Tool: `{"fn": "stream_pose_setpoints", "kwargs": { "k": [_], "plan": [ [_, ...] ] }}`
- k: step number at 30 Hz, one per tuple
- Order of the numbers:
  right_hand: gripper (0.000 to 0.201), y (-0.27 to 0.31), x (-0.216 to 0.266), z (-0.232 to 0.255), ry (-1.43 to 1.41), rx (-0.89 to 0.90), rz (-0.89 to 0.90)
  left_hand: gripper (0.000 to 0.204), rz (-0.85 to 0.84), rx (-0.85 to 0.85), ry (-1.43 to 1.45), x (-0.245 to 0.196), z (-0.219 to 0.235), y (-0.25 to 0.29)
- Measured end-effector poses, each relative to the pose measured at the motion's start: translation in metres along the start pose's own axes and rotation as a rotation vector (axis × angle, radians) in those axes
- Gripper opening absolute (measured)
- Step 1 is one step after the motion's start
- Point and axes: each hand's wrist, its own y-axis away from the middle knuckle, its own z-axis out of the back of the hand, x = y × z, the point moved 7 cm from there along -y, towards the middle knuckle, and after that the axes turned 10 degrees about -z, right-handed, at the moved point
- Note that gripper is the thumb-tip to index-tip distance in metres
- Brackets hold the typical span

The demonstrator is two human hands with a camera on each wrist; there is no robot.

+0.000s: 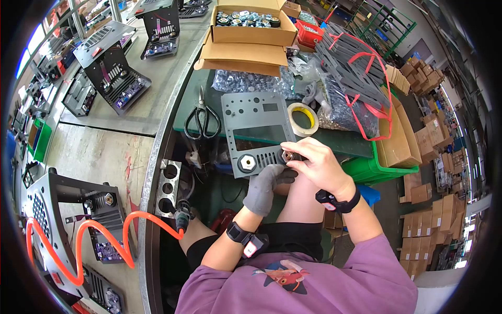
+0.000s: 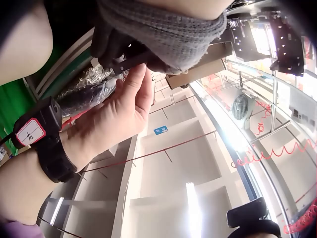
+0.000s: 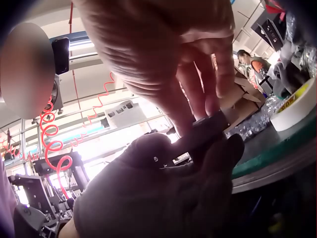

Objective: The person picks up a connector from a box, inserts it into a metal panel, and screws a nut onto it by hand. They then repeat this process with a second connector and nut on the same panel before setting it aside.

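Observation:
A grey metal panel [image 1: 257, 137] with a large rectangular cutout, round holes and slots leans over the near edge of the green work surface. My left hand [image 1: 263, 191], in a grey glove, grips its lower edge. One silver hex fitting [image 1: 247, 163] with a brass centre sits in the panel's lower left corner. At the lower right corner my bare right hand [image 1: 317, 166] pinches a second, darker hex fitting [image 1: 287, 156] between thumb and fingers. The right wrist view shows the gloved hand [image 3: 158, 188] beneath the panel edge, with the bare fingers [image 3: 190, 91] above it.
Black-handled scissors [image 1: 201, 118] and a tape roll [image 1: 303, 119] flank the panel. Behind are bagged parts [image 1: 246, 80] and an open carton [image 1: 253, 35] of hardware. A coiled orange air hose [image 1: 104, 230] crosses the left bench, where bent panels with circuit boards [image 1: 121, 89] stand.

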Motion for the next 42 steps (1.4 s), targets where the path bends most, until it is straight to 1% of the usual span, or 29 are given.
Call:
{"fn": "stream_pose_setpoints", "kwargs": {
  "k": [2, 5, 6, 8, 9, 11, 15, 17, 19, 21, 22, 23, 24, 25, 27, 28, 29, 31, 32, 33, 34, 35, 36, 37, 38, 39, 40, 41, 42],
  "plan": [
    [0.027, -0.002, 0.004, 0.004, 0.001, 0.076, 0.096, 0.035, 0.051, 0.021, 0.05, -0.005, -0.005, 0.002],
    [0.027, -0.004, 0.017, 0.013, 0.031, 0.11, 0.18, 0.035, 0.097, 0.039, 0.096, -0.011, -0.011, 0.005],
    [0.027, -0.004, 0.018, 0.014, 0.032, 0.11, 0.182, 0.035, 0.095, 0.038, 0.097, -0.016, -0.013, 0.007],
    [0.025, -0.002, 0.029, 0.013, 0.144, 0.099, 0.308, 0.036, 0.075, 0.072, 0.032, -0.026, -0.019, 0.011],
    [0.025, -0.002, 0.032, 0.014, 0.144, 0.099, 0.311, 0.036, 0.073, 0.071, 0.031, -0.025, -0.019, 0.012],
    [0.022, -0.001, 0.035, 0.012, 0.218, 0.098, 0.296, 0.035, 0.039, 0.023, -0.094, -0.025, -0.016, 0.014],
    [0.02, -0.001, 0.035, 0.011, 0.153, 0.063, 0.231, 0.033, 0.006, -0.026, -0.128, -0.029, -0.02, 0.015],
    [0.019, 0.0, 0.035, 0.013, 0.106, 0.0, 0.131, 0.03, -0.123, -0.05, -0.202, -0.034, -0.022, 0.016],
    [0.018, 0.0, 0.038, 0.012, 0.076, -0.016, 0.092, 0.03, -0.163, -0.077, -0.173, -0.035, -0.025, 0.02],
    [0.019, 0.0, 0.039, 0.012, 0.045, -0.032, 0.056, 0.029, -0.269, -0.071, -0.201, -0.039, -0.026, 0.021],
    [0.019, 0.0, 0.039, 0.013, 0.162, -0.066, 0.039, 0.029, -0.37, -0.034, -0.426, -0.044, -0.026, 0.025],
    [0.019, -0.001, 0.038, 0.014, 0.279, -0.101, 0.023, 0.029, -0.38, -0.043, -0.431, -0.044, -0.026, 0.026],
    [0.018, -0.002, 0.038, 0.013, 0.412, -0.129, 0.04, 0.028, -0.294, -0.089, -0.298, -0.04, -0.026, 0.026],
    [0.018, -0.004, 0.039, 0.01, 0.407, -0.131, 0.047, 0.028, -0.208, -0.129, -0.165, -0.036, -0.026, 0.027],
    [0.017, -0.008, 0.04, 0.016, 0.459, -0.263, -0.003, 0.026, -0.227, -0.124, -0.228, -0.047, -0.032, 0.029],
    [0.011, -0.007, 0.045, 0.023, 0.387, -0.371, 0.051, 0.022, -0.255, -0.133, -0.172, -0.054, -0.035, 0.029],
    [0.011, -0.006, 0.045, 0.025, 0.388, -0.384, 0.053, 0.018, -0.281, -0.139, -0.115, -0.058, -0.037, 0.028],
    [0.017, 0.003, 0.05, 0.02, 0.207, -0.201, 0.182, 0.02, -0.281, -0.081, -0.175, -0.058, -0.031, 0.026],
    [0.025, 0.01, 0.044, 0.022, 0.167, -0.176, 0.229, 0.02, -0.267, -0.116, -0.222, -0.059, -0.028, 0.027],
    [0.024, 0.014, 0.041, 0.03, 0.07, -0.111, 0.266, 0.021, -0.255, -0.148, -0.268, -0.062, -0.028, 0.025],
    [0.025, 0.016, 0.04, 0.037, 0.034, -0.154, 0.26, 0.02, -0.305, -0.108, -0.256, -0.069, -0.035, 0.024],
    [0.026, 0.017, 0.043, 0.04, -0.003, -0.199, 0.25, 0.02, -0.298, -0.08, -0.258, -0.066, -0.037, 0.021],
    [0.03, 0.013, 0.056, 0.044, 0.033, -0.35, 0.202, 0.021, -0.221, -0.095, -0.151, -0.055, -0.034, 0.019],
    [0.032, 0.012, 0.05, 0.039, 0.056, -0.307, 0.13, 0.021, -0.139, -0.107, -0.048, -0.042, -0.033, 0.019],
    [0.032, 0.017, 0.044, 0.038, 0.074, -0.267, 0.157, 0.02, -0.226, -0.114, -0.153, -0.043, -0.032, 0.019],
    [0.032, 0.021, 0.038, 0.038, 0.094, -0.229, 0.189, 0.02, -0.218, -0.077, -0.161, -0.04, -0.034, 0.017],
    [0.03, 0.028, 0.03, 0.041, 0.052, -0.166, 0.266, 0.018, -0.278, -0.087, -0.218, -0.042, -0.034, 0.015],
    [0.031, 0.034, 0.023, 0.043, -0.032, -0.134, 0.227, 0.017, -0.333, -0.099, -0.272, -0.044, -0.033, 0.016],
    [0.037, 0.037, 0.031, 0.049, -0.018, -0.165, 0.218, 0.016, -0.573, -0.024, -0.655, -0.06, -0.046, 0.023]
  ]
}}
